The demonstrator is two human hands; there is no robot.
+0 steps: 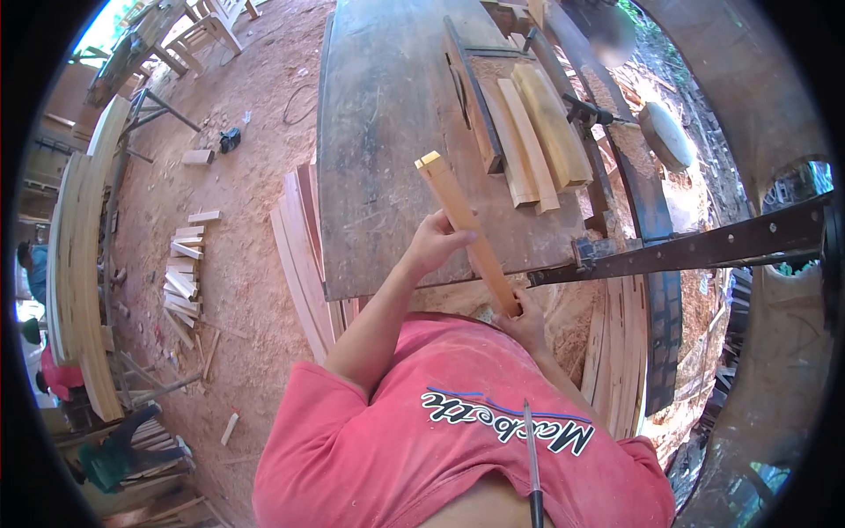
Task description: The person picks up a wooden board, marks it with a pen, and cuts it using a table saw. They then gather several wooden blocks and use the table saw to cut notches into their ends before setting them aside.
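A long squared wooden piece (458, 204) slants over the near edge of the worktable (378, 176), its far end notched and pale. Around its middle is my left hand (436, 243), thumb across the top. My right hand (525, 320) grips the lower end, close to the red shirt. Both hands are closed on the same piece. Several shaped wooden pieces (553, 128) lie side by side on the right of the table, beside a dark upright board (473, 97).
A metal bar (704, 249) crosses at the right. Long planks (299, 255) lean left of the table. Short offcuts (183, 275) lie on the dusty floor. Stacked boards (84, 264) stand at far left, near parts of other people. A thin pointed tool (533, 466) overlaps the shirt.
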